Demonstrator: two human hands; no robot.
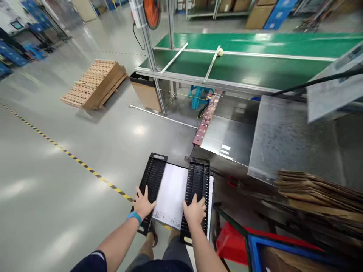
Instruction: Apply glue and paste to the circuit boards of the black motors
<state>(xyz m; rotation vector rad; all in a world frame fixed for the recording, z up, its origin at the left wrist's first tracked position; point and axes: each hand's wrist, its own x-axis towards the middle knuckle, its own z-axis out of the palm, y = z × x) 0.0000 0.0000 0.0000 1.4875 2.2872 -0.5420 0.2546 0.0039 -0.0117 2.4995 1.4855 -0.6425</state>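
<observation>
Two long black slotted racks lie roughly parallel on a white-topped surface point(172, 192) in front of me. My left hand point(143, 206), with a blue band at the wrist, rests on the near half of the left rack point(154, 172); its fingers are spread. On the right rack point(197, 177), my right hand point(195, 212) lies with fingers apart, also toward the near end. Each rack has a handle slot at its ends and rows of narrow ridges. The left rack sticks out past the white surface's left side. Undersides of both racks are hidden.
Ahead and right stands a metal bench point(229, 138) beside a green conveyor point(255, 71). Stacked flat cardboard point(320, 192) and a red bin point(232, 243) are at my right. A cardboard stack on a pallet point(96, 85) stands left on the floor, beyond a yellow-black line point(85, 165).
</observation>
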